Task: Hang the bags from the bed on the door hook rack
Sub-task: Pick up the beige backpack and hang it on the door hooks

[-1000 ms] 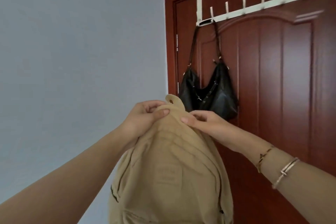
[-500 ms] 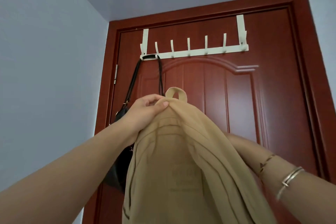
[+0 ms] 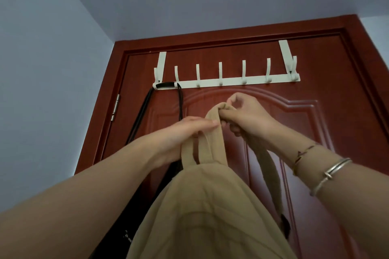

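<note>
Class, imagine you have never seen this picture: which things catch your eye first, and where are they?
A tan backpack fills the lower middle, held up by its top loop: the right hand pinches the loop and the left hand steadies it. Above, a white hook rack spans the red door, with a black bag's straps on its leftmost hooks.

Black strap [image 3: 166, 85] blocks leftmost hooks; others [image 3: 244, 79] free.

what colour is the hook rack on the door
The over-door metal hook rack is white or cream, clearest in the head view against the red-brown door.
</note>
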`<state>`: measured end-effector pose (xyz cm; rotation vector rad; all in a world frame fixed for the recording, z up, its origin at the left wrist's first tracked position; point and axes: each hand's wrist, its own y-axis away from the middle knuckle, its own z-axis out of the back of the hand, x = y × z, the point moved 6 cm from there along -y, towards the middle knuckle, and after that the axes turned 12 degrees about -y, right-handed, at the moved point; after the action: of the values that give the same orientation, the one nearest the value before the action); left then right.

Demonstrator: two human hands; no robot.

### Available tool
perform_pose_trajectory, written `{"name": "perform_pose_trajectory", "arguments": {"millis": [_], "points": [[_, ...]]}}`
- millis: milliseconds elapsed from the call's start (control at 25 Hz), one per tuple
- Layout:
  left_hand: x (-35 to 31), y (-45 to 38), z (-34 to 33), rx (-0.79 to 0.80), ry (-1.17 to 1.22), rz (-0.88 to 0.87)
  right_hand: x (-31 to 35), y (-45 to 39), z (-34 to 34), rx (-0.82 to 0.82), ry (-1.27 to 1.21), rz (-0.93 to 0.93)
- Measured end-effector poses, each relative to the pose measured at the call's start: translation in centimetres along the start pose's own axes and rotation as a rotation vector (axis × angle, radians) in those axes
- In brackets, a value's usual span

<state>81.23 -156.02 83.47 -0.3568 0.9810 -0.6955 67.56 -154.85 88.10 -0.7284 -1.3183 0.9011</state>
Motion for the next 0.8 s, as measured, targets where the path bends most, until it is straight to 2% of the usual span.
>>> {"name": "perform_pose_trajectory", "arguments": {"millis": [80, 160, 280, 360, 480, 640, 720, 800], "points": [[-0.3, -1.7, 1.6, -0.040, -0.063, -0.028, 0.3, -2.2, -0.3, -0.020, 0.055, 0.026], [-1.2, -3.9, 3.1, -0.091, 0.043, -0.106, 0.4, -4.1, 0.3, -0.015, 0.040, 0.013], [-2.9, -7.3, 5.1, -0.205, 0.262, -0.184, -0.8, -5.4, 2.3, 0.018, -0.223, 0.006], [-3.6, -9.7, 5.7, -0.230, 0.286, -0.238, -2.1, -5.4, 3.2, 0.080, -0.328, 0.020], [-4.3, -12.6, 6.3, -0.282, 0.342, -0.288, -3.4, -6.1, 3.7, 0.098, -0.129, 0.078], [-6.0, -16.2, 8.2, -0.380, 0.403, -0.404, -1.1, -9.5, 5.0, -0.092, 0.055, 0.329], [-7.1, -18.3, 9.0, -0.404, 0.345, -0.465, 0.5, -12.0, 5.6, -0.196, 0.228, 0.428], [-8.3, -20.0, 10.0, -0.516, 0.183, -0.503, 1.7, -14.7, 5.6, -0.243, 0.399, 0.453]]}}
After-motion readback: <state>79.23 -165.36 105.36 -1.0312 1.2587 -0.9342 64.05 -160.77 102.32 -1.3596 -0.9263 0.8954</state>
